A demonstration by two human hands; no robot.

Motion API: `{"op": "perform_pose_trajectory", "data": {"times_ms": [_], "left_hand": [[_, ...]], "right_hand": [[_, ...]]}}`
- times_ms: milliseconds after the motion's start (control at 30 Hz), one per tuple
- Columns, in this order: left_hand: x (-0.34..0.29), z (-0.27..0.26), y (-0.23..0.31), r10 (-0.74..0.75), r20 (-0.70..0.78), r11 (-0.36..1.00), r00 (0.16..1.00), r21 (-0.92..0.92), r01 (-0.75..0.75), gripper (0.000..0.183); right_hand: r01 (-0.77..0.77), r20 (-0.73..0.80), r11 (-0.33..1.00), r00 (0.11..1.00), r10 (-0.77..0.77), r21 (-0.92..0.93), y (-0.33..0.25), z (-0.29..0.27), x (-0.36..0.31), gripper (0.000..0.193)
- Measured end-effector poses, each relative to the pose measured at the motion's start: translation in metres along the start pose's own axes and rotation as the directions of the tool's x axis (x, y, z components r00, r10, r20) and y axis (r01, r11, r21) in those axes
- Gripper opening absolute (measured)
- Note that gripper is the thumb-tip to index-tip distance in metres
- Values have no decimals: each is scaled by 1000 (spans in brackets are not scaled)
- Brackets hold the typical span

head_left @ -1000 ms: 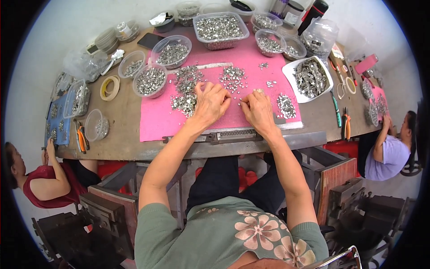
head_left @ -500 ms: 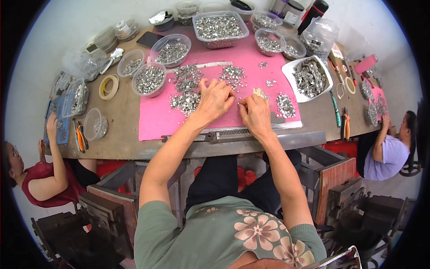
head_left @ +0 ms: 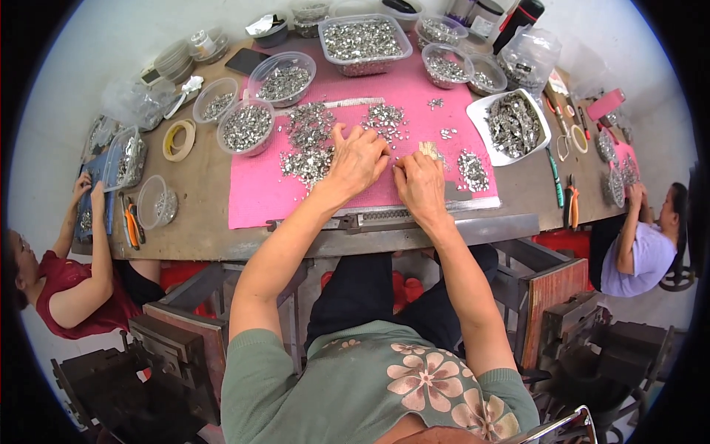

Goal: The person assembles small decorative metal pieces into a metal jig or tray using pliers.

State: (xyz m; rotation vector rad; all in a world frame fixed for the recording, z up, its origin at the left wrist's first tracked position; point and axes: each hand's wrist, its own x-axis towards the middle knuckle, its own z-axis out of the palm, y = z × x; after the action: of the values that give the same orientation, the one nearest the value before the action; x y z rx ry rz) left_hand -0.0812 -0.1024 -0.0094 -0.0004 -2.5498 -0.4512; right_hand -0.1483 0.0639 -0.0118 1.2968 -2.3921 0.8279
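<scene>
My left hand (head_left: 353, 166) is over the middle of the pink mat (head_left: 255, 194), its fingers curled and thumb and forefinger drawn together at their tips. Close on its right, my right hand (head_left: 421, 186) has its fingers bent in a pinch; the two hands' fingertips almost meet. Whatever they hold is too small or hidden to make out. Small silvery metal pieces (head_left: 305, 164) lie in a loose pile beside my left hand, with another pile (head_left: 384, 120) beyond it. A smaller heap (head_left: 472, 170) lies right of my right hand, near a small beige piece (head_left: 429, 150).
A metal rail (head_left: 381, 219) runs along the near table edge. Tubs of metal pieces (head_left: 367, 42) stand at the back, a white dish (head_left: 481, 115) at right. Pliers (head_left: 571, 203) and a tape roll (head_left: 179, 140) flank the mat. Co-workers sit left (head_left: 81, 288) and right (head_left: 636, 251).
My hands stay almost in place, fingertips still close together. The co-worker at left has brought both hands together farther forward over the blue mat.
</scene>
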Motion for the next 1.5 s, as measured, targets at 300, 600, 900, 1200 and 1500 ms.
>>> {"op": "perform_pose_trajectory", "data": {"times_ms": [300, 600, 900, 1200, 1500], "left_hand": [[-24, -29, 16, -40, -57, 997, 998, -64, 36, 8], [-85, -61, 48, -135, 13, 966, 991, -222, 134, 10], [-96, -54, 50, -90, -23, 978, 996, -192, 84, 16], [-94, -53, 49, -105, -5, 976, 994, -192, 102, 17], [-96, -63, 52, -143, 90, 954, 986, -252, 161, 14]], "right_hand": [[40, 118, 996, 992, -50, 83, 10, -6, 10, 9], [90, 126, 955, 983, -130, 281, -8, -35, -5, 7], [196, 79, 912, 968, -239, 361, -34, -39, -37, 15], [192, 87, 924, 969, -232, 331, -37, -36, -42, 16], [160, 110, 923, 971, -210, 351, -37, -36, -45, 17]]}}
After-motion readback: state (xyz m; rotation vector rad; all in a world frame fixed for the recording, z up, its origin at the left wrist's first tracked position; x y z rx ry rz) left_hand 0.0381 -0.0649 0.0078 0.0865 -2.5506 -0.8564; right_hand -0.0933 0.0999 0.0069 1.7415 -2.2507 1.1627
